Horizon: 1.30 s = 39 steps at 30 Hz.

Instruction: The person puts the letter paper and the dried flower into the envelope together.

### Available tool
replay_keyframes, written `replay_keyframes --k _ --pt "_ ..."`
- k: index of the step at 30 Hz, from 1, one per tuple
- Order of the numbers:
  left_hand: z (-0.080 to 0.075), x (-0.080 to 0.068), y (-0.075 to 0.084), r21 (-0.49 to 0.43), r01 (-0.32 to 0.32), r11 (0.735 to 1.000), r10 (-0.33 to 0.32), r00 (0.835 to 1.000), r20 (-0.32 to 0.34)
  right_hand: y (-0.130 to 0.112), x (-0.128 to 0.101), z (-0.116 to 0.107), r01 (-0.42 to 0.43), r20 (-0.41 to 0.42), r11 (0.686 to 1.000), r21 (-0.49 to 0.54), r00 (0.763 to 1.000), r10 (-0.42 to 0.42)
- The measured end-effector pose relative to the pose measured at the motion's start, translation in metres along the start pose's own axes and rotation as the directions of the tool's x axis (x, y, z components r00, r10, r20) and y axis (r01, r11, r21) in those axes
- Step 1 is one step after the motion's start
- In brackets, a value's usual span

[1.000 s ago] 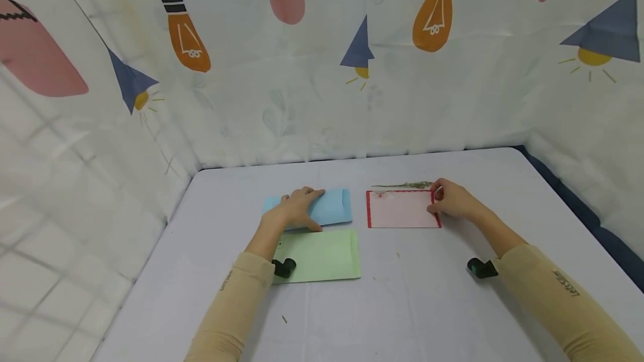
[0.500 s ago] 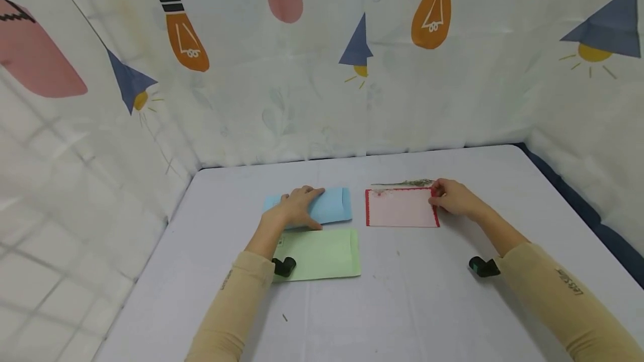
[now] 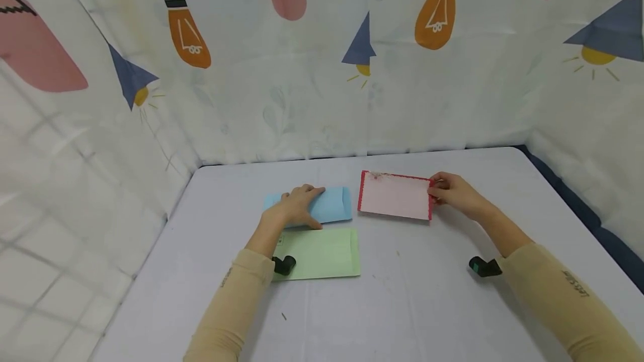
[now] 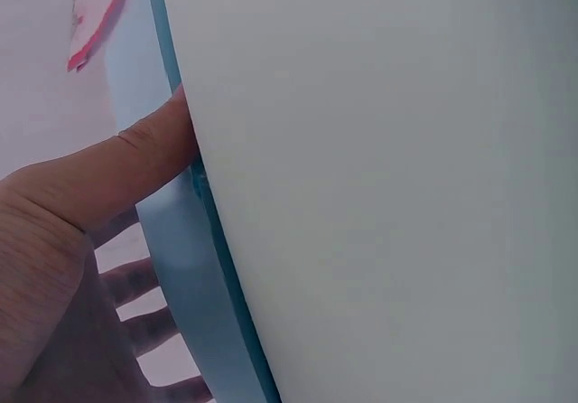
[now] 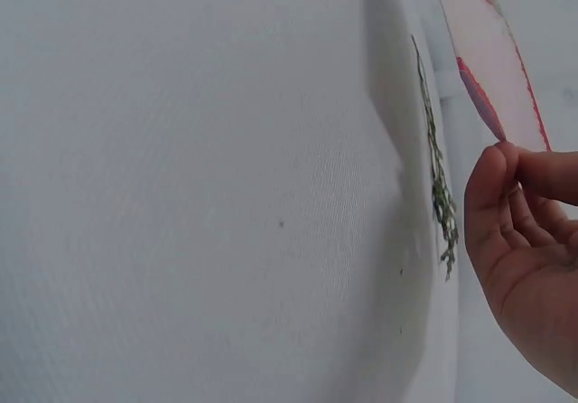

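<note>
One pink card (image 3: pixel 394 197) with a red scalloped border is being held up off the table (image 3: pixel 427 306) by the person's right hand (image 3: pixel 453 194), whose thumb and fingers are pinching the card's right edge, so the card is hanging tilted in the air just right of the middle of the table, its left end raised a little toward the back wall; in the right wrist view the fingertips (image 5: pixel 492 164) are closing on the card's corner, and a thin dried green sprig (image 5: pixel 438 182) is lying on the white cloth just beside them, under where the card is being lifted. Just left of the card, the left hand (image 3: pixel 297 208) is resting flat on a blue envelope (image 3: pixel 332 205), fingers spread and relaxed, pressing it down rather than gripping it, and the left wrist view is showing the thumb lying against the envelope's edge. Lying directly in front of the blue envelope and nearly touching it is a green envelope (image 3: pixel 319 253), flat on the table, with the left forearm in its tan sleeve (image 3: pixel 228 306) crossing its near left corner. Surrounding the table on three sides is hanging a white curtain (image 3: pixel 302 82) printed with orange bulbs and blue lamp shades
</note>
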<state>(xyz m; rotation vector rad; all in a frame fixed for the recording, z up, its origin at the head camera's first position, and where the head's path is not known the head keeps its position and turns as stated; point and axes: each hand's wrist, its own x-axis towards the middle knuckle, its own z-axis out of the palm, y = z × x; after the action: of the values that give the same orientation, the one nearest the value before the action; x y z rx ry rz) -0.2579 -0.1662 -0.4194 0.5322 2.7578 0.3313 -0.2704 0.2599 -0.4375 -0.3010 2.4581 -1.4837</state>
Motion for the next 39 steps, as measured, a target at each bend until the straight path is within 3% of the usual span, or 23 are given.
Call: replay_keyframes --k 6,16,24,39 --pt "0.0 0.001 -0.001 0.001 0.008 1.0 -0.008 1.0 0.011 -0.008 0.006 0.012 0.012 0.029 0.993 0.119 0.999 -0.015" --pt "0.0 0.001 0.0 -0.022 0.017 1.0 -0.016 1.0 0.008 -0.012 0.011 0.03 -0.015 0.023 1.0 0.016 1.0 0.015" --pt "0.0 0.001 0.0 -0.018 0.022 1.0 -0.022 1.0 0.006 -0.015 0.013 0.034 0.028 -0.056 1.0 0.003 0.998 -0.028" --pt "0.001 0.002 -0.001 0.003 0.01 1.0 -0.01 1.0 0.006 -0.024 0.014 0.036 0.05 -0.093 0.996 -0.074 0.994 -0.056"
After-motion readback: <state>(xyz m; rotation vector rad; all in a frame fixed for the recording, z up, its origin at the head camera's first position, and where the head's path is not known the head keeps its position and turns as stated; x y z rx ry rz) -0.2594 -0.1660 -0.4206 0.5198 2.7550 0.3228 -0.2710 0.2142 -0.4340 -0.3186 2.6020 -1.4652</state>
